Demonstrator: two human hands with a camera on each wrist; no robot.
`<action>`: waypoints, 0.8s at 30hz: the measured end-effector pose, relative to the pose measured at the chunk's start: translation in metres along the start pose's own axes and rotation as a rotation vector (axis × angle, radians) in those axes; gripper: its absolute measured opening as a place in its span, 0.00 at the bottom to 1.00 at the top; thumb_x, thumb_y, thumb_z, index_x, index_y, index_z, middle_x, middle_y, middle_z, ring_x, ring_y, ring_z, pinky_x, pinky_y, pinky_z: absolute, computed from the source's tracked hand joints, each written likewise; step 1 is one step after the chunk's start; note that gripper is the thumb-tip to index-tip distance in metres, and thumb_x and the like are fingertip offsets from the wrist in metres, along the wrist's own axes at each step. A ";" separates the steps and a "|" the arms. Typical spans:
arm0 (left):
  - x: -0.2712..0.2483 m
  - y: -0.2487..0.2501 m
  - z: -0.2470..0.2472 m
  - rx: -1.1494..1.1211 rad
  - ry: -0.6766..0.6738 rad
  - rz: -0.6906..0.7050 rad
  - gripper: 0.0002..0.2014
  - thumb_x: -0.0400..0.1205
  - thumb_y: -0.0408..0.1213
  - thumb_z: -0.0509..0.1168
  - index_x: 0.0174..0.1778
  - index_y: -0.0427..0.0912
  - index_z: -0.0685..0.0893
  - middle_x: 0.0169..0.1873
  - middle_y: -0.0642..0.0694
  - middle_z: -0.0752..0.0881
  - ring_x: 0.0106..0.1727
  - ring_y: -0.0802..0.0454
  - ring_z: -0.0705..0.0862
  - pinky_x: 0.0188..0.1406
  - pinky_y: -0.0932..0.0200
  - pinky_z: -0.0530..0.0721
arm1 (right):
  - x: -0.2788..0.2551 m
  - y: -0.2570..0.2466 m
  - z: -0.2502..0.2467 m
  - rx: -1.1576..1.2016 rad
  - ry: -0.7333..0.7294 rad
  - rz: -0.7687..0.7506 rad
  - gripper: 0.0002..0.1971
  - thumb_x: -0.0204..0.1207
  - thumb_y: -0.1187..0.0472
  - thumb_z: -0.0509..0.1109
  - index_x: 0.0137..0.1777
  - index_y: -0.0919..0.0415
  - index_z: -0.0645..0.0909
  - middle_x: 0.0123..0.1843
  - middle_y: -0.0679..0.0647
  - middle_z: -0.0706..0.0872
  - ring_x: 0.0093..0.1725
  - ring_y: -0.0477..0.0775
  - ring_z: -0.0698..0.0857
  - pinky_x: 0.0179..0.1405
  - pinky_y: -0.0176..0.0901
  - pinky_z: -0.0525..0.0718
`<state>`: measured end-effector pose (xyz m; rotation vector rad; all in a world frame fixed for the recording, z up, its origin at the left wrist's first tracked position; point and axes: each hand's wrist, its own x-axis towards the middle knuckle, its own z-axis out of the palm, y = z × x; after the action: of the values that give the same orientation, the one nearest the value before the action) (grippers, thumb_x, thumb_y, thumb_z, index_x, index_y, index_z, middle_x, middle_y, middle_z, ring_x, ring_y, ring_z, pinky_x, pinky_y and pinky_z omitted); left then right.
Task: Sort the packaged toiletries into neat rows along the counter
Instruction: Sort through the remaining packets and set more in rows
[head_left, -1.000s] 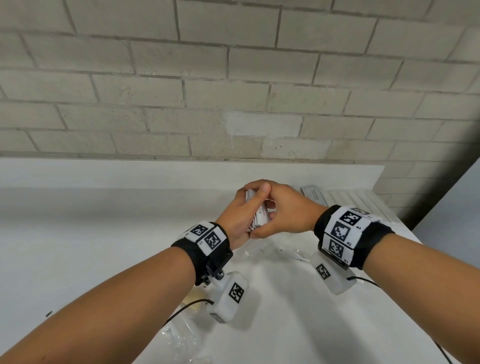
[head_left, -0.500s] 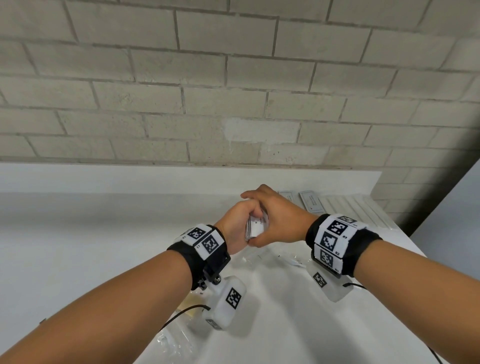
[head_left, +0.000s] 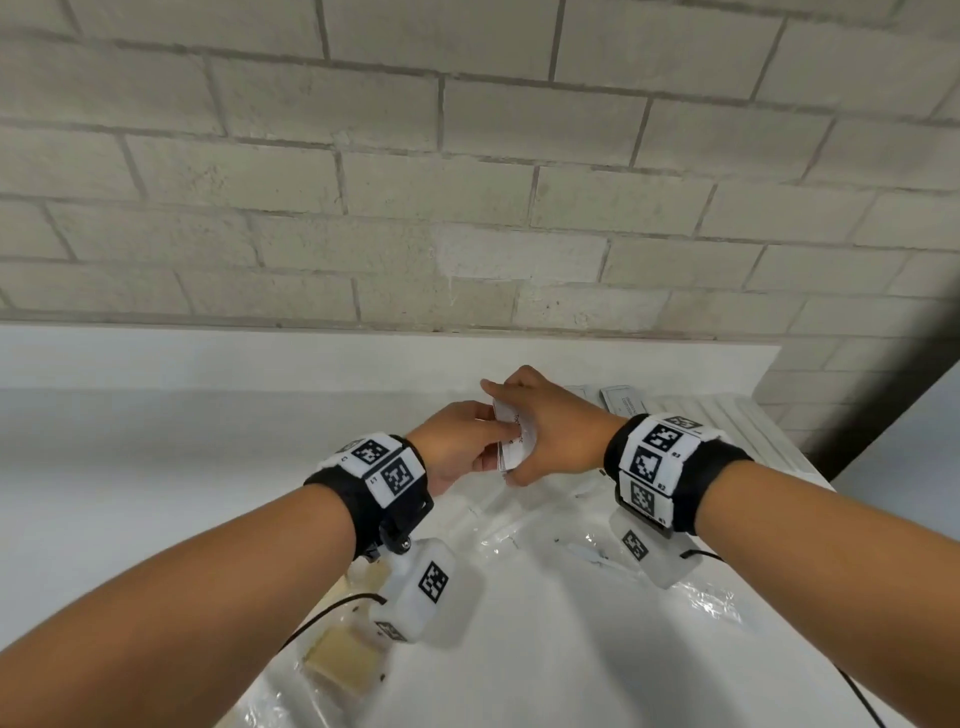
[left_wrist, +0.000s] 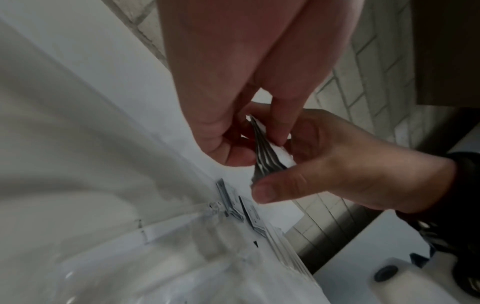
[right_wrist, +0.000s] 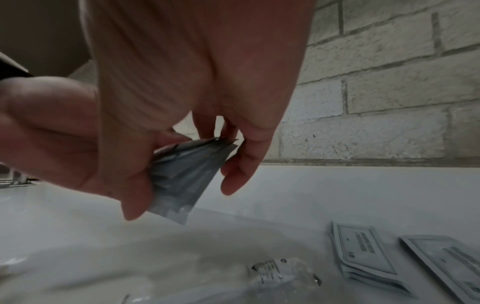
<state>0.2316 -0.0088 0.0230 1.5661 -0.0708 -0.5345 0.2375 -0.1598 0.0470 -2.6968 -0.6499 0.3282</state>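
Currently thin stack of flat white printed sachets (head_left: 511, 439) is pinched between left hand (head_left: 457, 447) and right hand (head_left: 558, 434), above white counter (head_left: 156, 467). Edges are best squared before placement beside laid-out packets (right_wrist: 361, 255).

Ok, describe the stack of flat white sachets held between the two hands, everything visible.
The stack of flat white sachets is a bundle of several thin packets with dark print, their edges fanned at one end. It is held on edge above the white counter, touching nothing else. The left hand pinches one side; the right hand wraps the other, thumb underneath. The print is too blurred to read.
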 end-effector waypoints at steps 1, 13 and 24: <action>0.008 0.002 -0.002 -0.017 0.000 -0.010 0.05 0.84 0.28 0.64 0.53 0.35 0.83 0.46 0.41 0.87 0.43 0.51 0.86 0.43 0.63 0.88 | 0.007 0.004 -0.002 0.010 -0.013 0.029 0.57 0.60 0.53 0.83 0.85 0.55 0.51 0.68 0.50 0.66 0.69 0.50 0.72 0.72 0.40 0.74; 0.119 -0.005 -0.010 -0.060 0.106 -0.165 0.07 0.80 0.25 0.68 0.36 0.33 0.81 0.36 0.39 0.84 0.35 0.50 0.84 0.50 0.56 0.89 | 0.079 0.056 0.005 0.128 0.078 0.425 0.58 0.50 0.62 0.88 0.76 0.71 0.54 0.69 0.63 0.70 0.66 0.61 0.76 0.56 0.45 0.83; 0.149 -0.023 -0.006 0.426 0.251 -0.147 0.08 0.77 0.37 0.73 0.39 0.35 0.88 0.44 0.35 0.91 0.49 0.41 0.91 0.58 0.47 0.88 | 0.098 0.081 0.027 0.091 -0.006 0.416 0.36 0.47 0.59 0.86 0.60 0.58 0.82 0.49 0.53 0.90 0.48 0.52 0.89 0.51 0.46 0.89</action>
<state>0.3591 -0.0557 -0.0417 2.0557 0.1311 -0.4508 0.3463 -0.1734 -0.0221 -2.7250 -0.0647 0.4561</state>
